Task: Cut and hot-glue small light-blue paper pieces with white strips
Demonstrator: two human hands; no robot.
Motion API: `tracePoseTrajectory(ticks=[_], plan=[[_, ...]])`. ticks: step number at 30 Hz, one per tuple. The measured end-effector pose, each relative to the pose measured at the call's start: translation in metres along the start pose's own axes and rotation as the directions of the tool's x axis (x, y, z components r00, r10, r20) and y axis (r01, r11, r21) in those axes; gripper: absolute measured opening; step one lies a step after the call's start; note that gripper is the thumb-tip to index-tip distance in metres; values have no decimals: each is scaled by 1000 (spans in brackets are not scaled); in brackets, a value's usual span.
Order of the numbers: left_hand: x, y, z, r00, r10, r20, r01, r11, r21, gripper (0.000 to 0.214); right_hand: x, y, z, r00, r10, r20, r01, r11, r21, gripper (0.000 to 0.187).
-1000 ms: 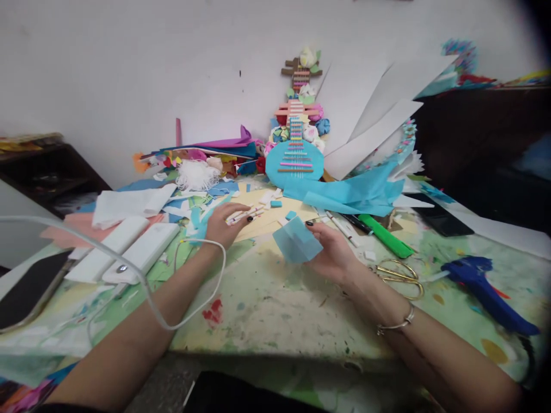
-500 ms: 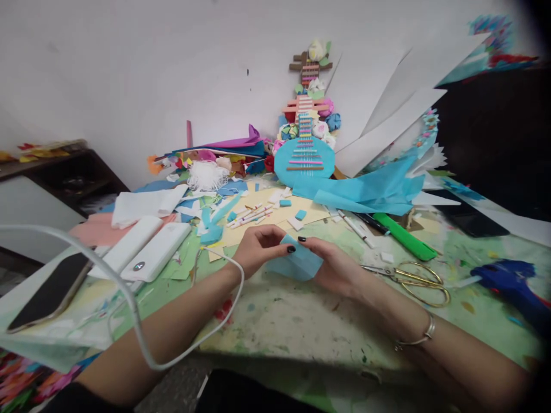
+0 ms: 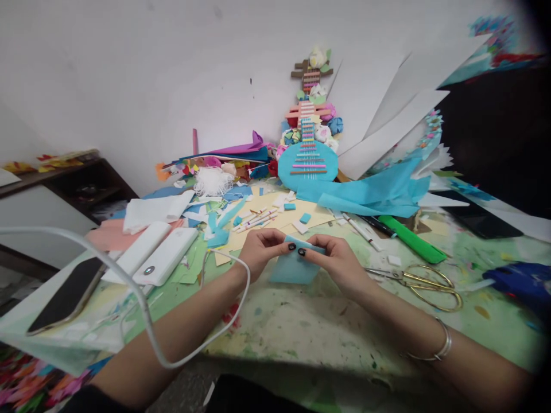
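I held a folded piece of blue paper (image 3: 293, 268) at the centre of the frame, just above the paint-stained table (image 3: 293, 327). My left hand (image 3: 260, 249) pinched its top edge from the left, and my right hand (image 3: 333, 261) pinched it from the right, thumbs nearly touching. Gold scissors (image 3: 424, 282) lay to the right, and two white power banks (image 3: 152, 255) lay to the left.

Paint-stained table (image 3: 301, 327): left hand (image 3: 260, 250) and right hand (image 3: 333, 261) pinch the top edge of a light-blue paper piece (image 3: 291, 269). Gold scissors (image 3: 426, 282) to the right; two white power banks (image 3: 152, 255) left; paper guitar (image 3: 307, 155) against the wall.
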State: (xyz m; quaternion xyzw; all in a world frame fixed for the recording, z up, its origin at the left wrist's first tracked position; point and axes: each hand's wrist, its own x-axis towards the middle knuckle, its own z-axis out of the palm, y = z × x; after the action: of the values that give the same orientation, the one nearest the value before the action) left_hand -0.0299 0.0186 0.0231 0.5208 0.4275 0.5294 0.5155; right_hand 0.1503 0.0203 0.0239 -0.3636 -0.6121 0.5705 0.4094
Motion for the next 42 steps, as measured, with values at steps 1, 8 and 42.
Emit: tracePoseTrajectory(ticks=[1, 8, 42], plan=[[0, 1, 0, 1000, -1, 9, 1, 1000, 7, 28, 0, 0, 0, 1000, 2, -9, -2, 1000, -4, 25], [-1, 3, 4, 998, 3, 60, -6, 999, 43, 28, -1, -2, 0, 999, -39, -16, 36, 987, -157, 23], [12, -3, -10, 844, -536, 29, 537, 841, -73, 62, 8, 8, -25, 734, -640, 225, 608, 474, -637, 21]])
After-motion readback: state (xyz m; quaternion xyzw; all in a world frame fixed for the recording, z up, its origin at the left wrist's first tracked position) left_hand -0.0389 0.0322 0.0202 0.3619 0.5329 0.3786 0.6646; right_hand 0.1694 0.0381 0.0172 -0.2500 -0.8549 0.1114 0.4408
